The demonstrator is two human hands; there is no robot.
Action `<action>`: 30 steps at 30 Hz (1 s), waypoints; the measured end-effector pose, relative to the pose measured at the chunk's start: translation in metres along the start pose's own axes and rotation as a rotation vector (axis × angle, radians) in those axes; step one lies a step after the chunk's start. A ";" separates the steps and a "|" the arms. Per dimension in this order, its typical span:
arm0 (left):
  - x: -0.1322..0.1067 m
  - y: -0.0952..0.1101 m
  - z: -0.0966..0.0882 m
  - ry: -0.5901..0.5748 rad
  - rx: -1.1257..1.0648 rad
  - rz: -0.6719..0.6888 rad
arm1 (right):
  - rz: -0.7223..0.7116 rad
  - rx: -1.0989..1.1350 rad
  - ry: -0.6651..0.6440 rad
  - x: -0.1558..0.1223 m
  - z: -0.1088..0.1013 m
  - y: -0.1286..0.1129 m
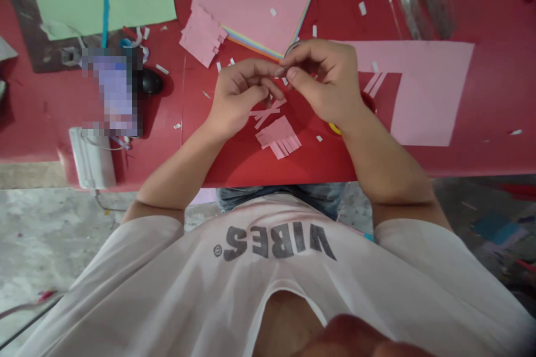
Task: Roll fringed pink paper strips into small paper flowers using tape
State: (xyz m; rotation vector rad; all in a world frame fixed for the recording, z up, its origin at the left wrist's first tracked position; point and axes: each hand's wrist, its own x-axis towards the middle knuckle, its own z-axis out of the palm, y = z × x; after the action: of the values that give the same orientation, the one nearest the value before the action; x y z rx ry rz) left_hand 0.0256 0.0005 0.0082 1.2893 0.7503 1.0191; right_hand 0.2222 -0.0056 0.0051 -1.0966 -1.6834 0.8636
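A tiny pale scrap [280, 71], its material too small to tell, is pinched between the fingertips of the left hand [240, 97] and right hand [322, 81] above a red worktable [234, 162]; a fringed pink paper cutting [278, 136] is seen just below.

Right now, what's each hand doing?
Left hand: curled, cannot tell if it holds anything.
Right hand: pinched shut on a small item, too small to identify.

The word "VIBES" [280, 242] was printed in dark grey capitals across the chest of a pale T-shirt [268, 284], and it appeared upside down in the head view. A small round emblem [217, 251] was printed just beside the final "S", but its mark was too small to be read.
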 end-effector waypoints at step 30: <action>-0.013 -0.005 0.012 -0.134 0.181 0.013 | -0.056 -0.111 -0.045 -0.019 0.025 -0.018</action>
State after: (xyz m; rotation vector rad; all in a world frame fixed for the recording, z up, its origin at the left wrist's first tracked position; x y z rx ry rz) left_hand 0.0325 -0.0167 0.0037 1.5040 0.7454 0.8807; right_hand 0.1968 -0.0315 0.0071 -1.1056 -1.8089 0.7719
